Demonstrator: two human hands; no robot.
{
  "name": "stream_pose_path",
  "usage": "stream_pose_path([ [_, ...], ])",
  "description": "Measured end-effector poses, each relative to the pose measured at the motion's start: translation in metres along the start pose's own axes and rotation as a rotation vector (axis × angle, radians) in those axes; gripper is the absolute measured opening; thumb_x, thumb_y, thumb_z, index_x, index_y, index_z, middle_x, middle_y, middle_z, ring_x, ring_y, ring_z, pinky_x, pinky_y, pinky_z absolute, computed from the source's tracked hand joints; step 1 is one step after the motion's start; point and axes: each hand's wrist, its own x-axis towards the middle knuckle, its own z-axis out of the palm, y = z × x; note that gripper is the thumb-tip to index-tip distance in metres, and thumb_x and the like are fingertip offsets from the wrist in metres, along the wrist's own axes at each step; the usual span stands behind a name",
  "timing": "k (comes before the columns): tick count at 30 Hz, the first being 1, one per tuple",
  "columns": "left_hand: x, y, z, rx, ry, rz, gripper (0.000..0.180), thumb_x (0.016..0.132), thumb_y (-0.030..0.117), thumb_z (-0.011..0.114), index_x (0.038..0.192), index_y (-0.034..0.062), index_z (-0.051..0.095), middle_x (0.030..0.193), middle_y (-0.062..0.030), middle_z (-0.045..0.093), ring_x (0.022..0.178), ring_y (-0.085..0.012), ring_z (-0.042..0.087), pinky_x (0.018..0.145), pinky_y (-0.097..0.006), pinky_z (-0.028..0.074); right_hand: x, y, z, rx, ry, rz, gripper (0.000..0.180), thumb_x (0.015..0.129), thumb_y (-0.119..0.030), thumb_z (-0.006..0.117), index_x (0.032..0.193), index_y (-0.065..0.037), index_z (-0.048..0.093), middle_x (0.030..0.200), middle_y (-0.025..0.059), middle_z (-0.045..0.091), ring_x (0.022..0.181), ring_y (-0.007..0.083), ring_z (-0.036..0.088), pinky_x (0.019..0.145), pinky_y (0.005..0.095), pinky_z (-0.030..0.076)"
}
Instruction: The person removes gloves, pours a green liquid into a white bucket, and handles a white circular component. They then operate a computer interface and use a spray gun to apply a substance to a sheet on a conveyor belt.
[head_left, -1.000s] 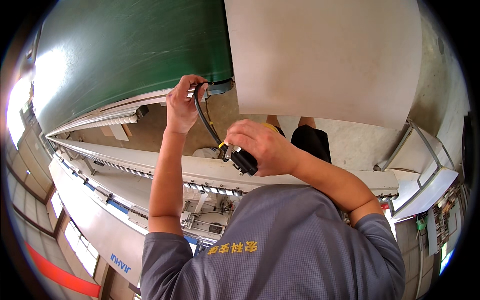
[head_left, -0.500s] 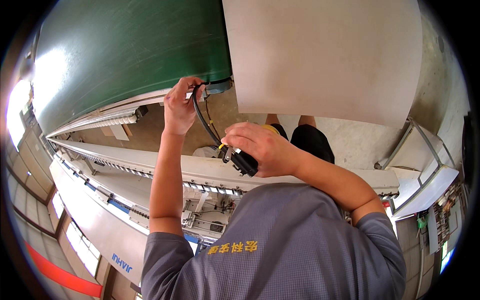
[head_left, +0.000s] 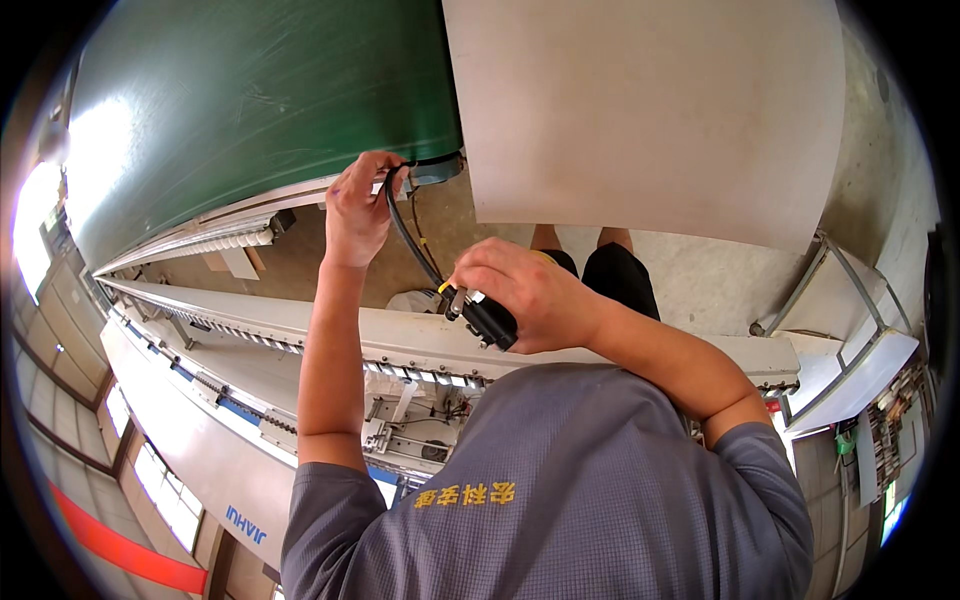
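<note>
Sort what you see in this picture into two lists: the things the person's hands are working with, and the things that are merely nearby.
In hand:
- left hand, up at the edge of the green belt
- black cable, running between the two hands
- right hand, gripping the black plug

Merely nearby:
- pale flat board
- white machine rail
- red strip

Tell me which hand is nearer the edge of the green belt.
Left. The left hand reaches up and touches the green belt's edge, where the black cable bends. The right hand holds the black tool lower, apart from it.
</note>
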Motion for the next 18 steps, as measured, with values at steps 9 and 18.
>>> stream_pose_path([
  [9,0.0040,0.0018,-0.0024,0.024,-0.045,0.001,0.014,0.087,0.006,0.071,0.093,0.0016,0.058,0.085,-0.0106,0.069,0.079,-0.0261,0.069,0.070,-0.033,0.054,0.0015,-0.0065,-0.0010,-0.015,-0.038,0.074,0.054,0.057,-0.004,0.078,0.106,-0.002,0.053,0.102,0.0127,0.056,0.095,0.0331,0.056,0.082,0.0409,0.049],
  [18,0.0049,0.0031,-0.0040,-0.008,-0.054,-0.001,0.015,0.085,0.004,0.072,0.094,0.0013,0.059,0.085,-0.0106,0.069,0.078,-0.0251,0.070,0.069,-0.032,0.054,0.0037,-0.0089,-0.0032,0.017,0.021,0.023,0.051,0.066,-0.002,0.076,0.112,-0.001,0.054,0.113,0.0163,0.060,0.107,0.0364,0.059,0.091,0.0420,0.050],
])
